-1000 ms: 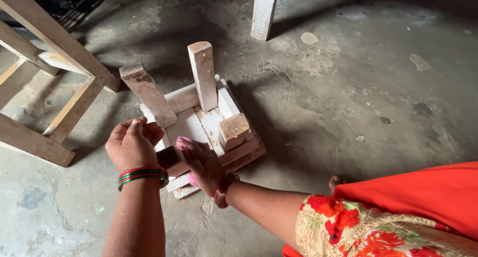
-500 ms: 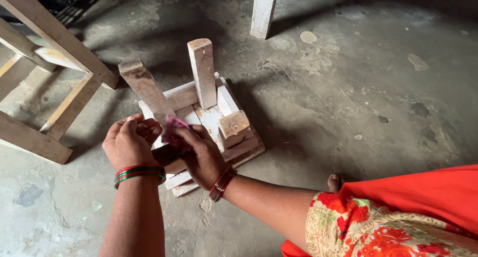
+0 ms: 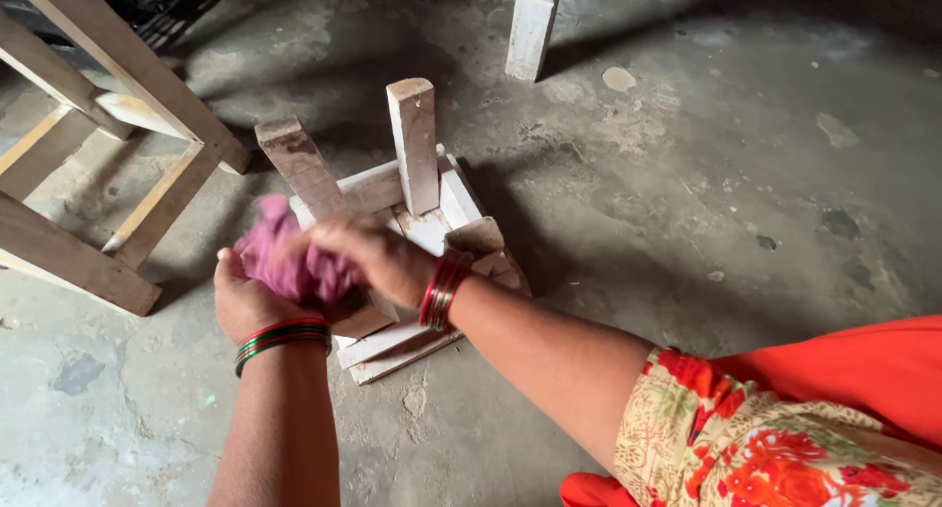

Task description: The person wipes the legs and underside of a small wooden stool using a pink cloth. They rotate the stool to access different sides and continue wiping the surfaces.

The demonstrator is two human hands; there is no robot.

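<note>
A small whitish wooden stool lies upside down on the concrete floor, legs pointing up. My left hand grips the near part of the stool, its hold partly hidden under a pink cloth. My right hand is closed on that crumpled cloth and presses it against the stool just above my left hand. Both wrists wear red and green bangles. The cloth looks blurred.
A larger bare wooden frame stands at the left. A white wooden leg rises at the top centre. My orange and floral clothing fills the bottom right. The floor is rough grey concrete with stains.
My right hand has moved up and to the left over my left hand. The pink cloth, barely visible before, now shows bunched in it. The stool has not moved.
</note>
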